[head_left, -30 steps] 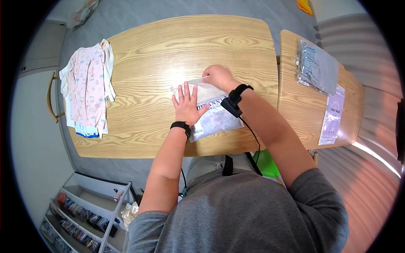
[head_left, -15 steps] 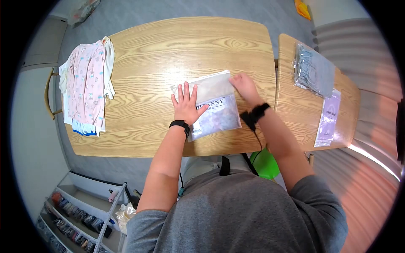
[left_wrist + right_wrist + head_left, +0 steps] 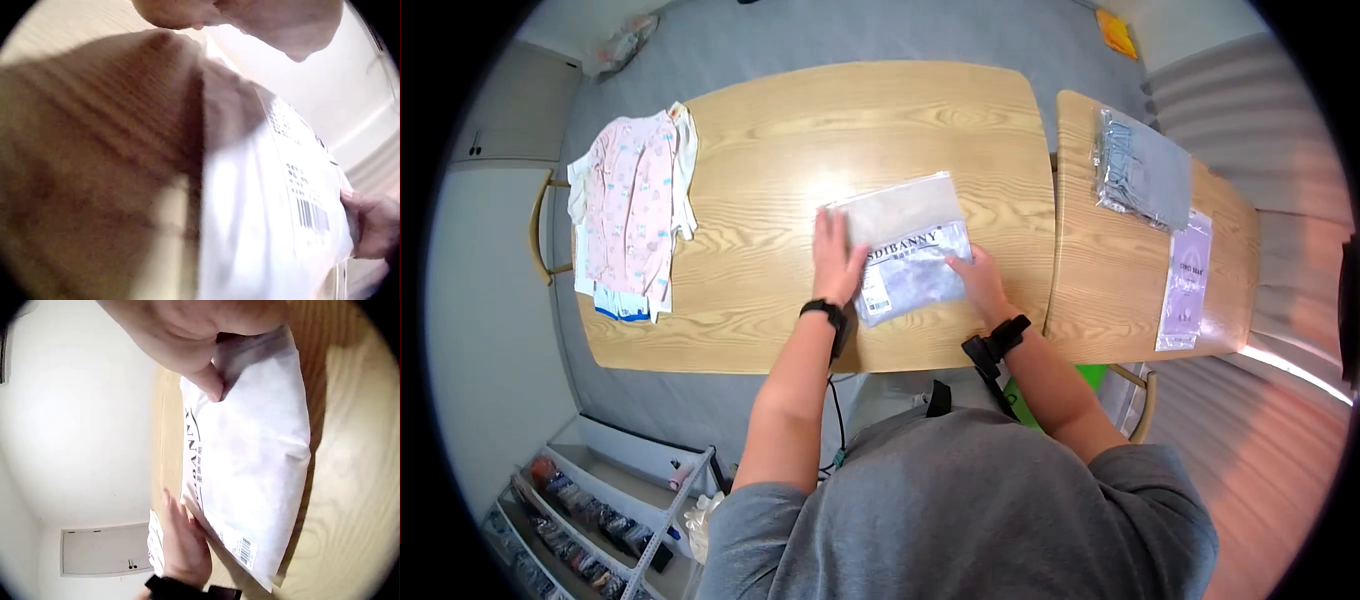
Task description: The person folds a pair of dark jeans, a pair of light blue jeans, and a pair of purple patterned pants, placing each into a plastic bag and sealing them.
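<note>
A clear zip bag (image 3: 915, 282) with a pale folded garment inside lies on the wooden table, black lettering across its middle and a barcode label at its lower left. At the bag's right edge, my right hand (image 3: 982, 283) grips it with the thumb on top and the fingers beneath. My left hand (image 3: 834, 262) stands along the left edge, fingers straight and the thumb near the printed side. In the right wrist view the left hand (image 3: 185, 544) shows beside the bag's far end. The zip strip (image 3: 890, 187) runs along the bag's top, with a flat unfilled band under it.
Several children's tops (image 3: 632, 205) lie stacked on the table's left end, a pink patterned one uppermost. On the side table (image 3: 1080, 250) at right are bagged grey clothes (image 3: 1145, 170) and a lilac package (image 3: 1187, 285). A shelf rack (image 3: 600, 510) stands at lower left.
My right hand has come down from the bag's top right corner and now grips its right edge. The left hand has moved from flat on the bag to its left edge.
</note>
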Demonstrator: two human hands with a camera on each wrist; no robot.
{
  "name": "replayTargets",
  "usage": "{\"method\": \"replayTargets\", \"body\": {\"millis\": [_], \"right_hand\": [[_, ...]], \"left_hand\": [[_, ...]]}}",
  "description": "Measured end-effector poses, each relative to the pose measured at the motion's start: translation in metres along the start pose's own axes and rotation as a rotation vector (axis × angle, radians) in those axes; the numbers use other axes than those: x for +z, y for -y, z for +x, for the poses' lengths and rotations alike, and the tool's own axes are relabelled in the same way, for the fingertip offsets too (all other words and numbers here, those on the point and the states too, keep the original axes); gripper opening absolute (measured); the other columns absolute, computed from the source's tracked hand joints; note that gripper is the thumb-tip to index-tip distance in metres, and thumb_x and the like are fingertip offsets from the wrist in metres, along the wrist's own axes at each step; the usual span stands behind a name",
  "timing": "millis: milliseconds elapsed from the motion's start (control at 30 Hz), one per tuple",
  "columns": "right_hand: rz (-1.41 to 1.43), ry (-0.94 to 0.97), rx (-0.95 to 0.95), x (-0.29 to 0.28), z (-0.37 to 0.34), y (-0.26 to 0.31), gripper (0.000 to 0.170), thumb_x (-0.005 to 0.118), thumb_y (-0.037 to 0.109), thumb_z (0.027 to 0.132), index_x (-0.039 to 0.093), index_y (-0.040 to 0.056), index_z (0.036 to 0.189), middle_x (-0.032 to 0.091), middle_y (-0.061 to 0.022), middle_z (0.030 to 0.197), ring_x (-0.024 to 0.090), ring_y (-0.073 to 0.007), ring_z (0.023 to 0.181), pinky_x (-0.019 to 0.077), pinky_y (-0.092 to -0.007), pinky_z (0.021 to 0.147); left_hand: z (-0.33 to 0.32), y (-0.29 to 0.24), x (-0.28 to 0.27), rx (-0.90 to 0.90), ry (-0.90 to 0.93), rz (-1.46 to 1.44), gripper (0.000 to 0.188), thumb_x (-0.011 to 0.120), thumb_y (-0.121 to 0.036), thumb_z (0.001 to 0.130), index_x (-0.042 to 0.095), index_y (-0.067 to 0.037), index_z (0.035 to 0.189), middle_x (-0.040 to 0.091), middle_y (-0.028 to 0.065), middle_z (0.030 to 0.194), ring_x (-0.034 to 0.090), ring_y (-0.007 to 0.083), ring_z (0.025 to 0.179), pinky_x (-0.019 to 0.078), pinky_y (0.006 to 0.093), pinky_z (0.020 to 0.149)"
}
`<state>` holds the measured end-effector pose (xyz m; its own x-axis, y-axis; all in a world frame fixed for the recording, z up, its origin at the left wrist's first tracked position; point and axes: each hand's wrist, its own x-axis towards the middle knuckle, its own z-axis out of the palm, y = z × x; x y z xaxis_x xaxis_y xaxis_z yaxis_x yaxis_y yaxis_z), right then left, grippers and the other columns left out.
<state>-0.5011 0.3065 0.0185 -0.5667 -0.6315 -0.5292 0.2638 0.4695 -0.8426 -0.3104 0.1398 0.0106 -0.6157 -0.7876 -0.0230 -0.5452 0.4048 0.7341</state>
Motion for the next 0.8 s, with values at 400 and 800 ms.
{"method": "replayTargets", "body": {"millis": [400, 800], "right_hand": [[-0.685, -0.743, -0.466, -0.081, 0.109, 0.093, 0.040, 0.062, 0.014, 0.082, 0.051, -0.0062, 0.115, 0.061, -0.0221, 0.106, 0.060, -0.0315, 0.098, 0.0462, -0.0349, 0.084], [-0.236, -0.184, -0.229, -0.069, -0.006, -0.044, 0.024, 0.049, 0.018, 0.086, 0.065, 0.0048, 0.074, 0.055, -0.0020, 0.059, 0.053, -0.0112, 0.058, 0.0418, -0.0278, 0.053]], "left_hand": [[-0.125, 0.082, -0.107, -0.372, -0.320, 0.136, 0.054, 0.046, -0.022, 0.092, 0.028, 0.004, 0.136, 0.022, 0.0278, 0.143, 0.021, 0.0406, 0.133, 0.0189, 0.0444, 0.108], [-0.099, 0.165, -0.215, -0.522, -0.495, 0.264, 0.064, 0.058, -0.015, 0.081, 0.030, 0.001, 0.136, 0.027, 0.0284, 0.141, 0.025, 0.0421, 0.131, 0.0229, 0.0442, 0.108]]}}
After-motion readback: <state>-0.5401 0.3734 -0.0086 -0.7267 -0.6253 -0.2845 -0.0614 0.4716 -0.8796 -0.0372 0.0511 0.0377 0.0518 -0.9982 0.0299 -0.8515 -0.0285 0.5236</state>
